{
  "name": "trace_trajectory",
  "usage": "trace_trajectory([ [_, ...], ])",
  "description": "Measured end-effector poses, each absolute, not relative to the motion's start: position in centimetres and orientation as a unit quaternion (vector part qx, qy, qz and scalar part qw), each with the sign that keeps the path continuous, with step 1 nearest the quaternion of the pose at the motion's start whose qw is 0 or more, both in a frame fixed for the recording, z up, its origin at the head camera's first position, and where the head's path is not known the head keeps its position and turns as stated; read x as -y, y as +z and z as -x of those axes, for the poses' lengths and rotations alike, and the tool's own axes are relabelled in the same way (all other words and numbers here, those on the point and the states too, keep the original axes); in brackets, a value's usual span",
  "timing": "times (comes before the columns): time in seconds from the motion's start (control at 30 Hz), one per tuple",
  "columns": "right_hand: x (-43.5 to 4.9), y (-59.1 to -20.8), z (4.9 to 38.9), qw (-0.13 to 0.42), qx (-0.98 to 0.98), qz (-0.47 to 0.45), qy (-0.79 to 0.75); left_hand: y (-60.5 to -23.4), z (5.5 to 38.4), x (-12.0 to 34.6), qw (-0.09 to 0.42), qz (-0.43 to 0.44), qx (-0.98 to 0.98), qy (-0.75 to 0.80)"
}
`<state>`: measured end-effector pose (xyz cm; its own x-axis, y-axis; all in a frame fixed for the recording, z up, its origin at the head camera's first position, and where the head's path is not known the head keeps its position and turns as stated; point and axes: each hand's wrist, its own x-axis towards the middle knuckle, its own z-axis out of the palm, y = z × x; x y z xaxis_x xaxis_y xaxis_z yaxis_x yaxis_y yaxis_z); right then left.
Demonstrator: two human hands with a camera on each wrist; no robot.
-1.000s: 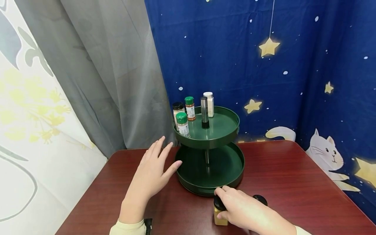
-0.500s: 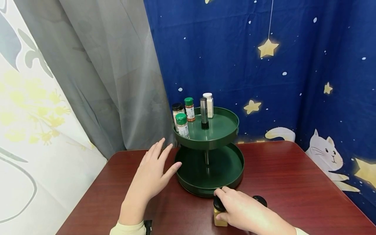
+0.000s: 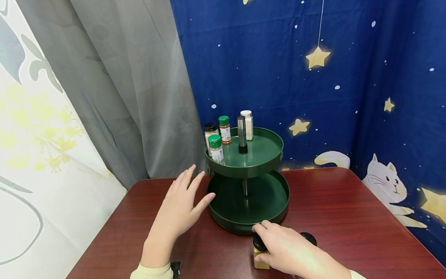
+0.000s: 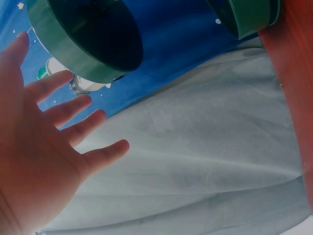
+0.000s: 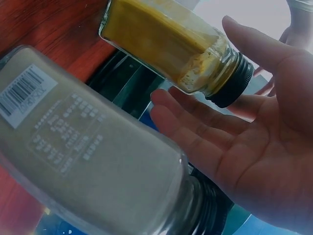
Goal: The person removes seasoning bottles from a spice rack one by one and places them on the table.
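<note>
In the head view, my right hand [image 3: 285, 248] bends over the black lid of a square glass jar of yellow powder [image 3: 261, 260] standing on the table. Thumb and fingers lie on either side of the lid; the right wrist view shows the jar [image 5: 159, 41] beside the palm. Close by, a larger jar of greyish powder [image 5: 102, 142] with a barcode label is mostly hidden in the head view, where its black lid [image 3: 308, 237] shows. My left hand [image 3: 181, 205] hovers with spread fingers left of a green two-tier round stand [image 3: 245, 170], holding nothing.
Several spice jars stand on the upper tier: a green-capped white-labelled jar [image 3: 216, 151], a red-brown one [image 3: 225, 130], a black-lidded one [image 3: 210, 130] and a white-capped one [image 3: 248, 126]. A silver-black post [image 3: 242, 135] rises mid-tier. Curtains [image 3: 244, 58] hang behind the reddish wooden table [image 3: 324, 201].
</note>
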<state>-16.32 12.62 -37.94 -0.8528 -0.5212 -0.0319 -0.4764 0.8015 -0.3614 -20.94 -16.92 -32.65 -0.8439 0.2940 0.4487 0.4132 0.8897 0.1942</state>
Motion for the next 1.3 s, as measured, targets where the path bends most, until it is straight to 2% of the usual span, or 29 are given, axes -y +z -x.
trace_trajectory([
  [0.47,-12.7,-38.2,16.1,0.039,-0.949,0.271,-0.158,-32.8,21.0,17.0,0.206,0.183,0.951,-0.142],
  [0.97,-12.9,-36.7,16.1,0.059,-0.942,0.267,-0.195,-32.8,20.9,17.1,0.211,0.186,0.950,-0.138],
  [1.3,-12.7,-34.9,15.4,0.025,-0.935,0.276,-0.221,-32.6,20.9,17.2,0.209,0.188,0.950,-0.137],
])
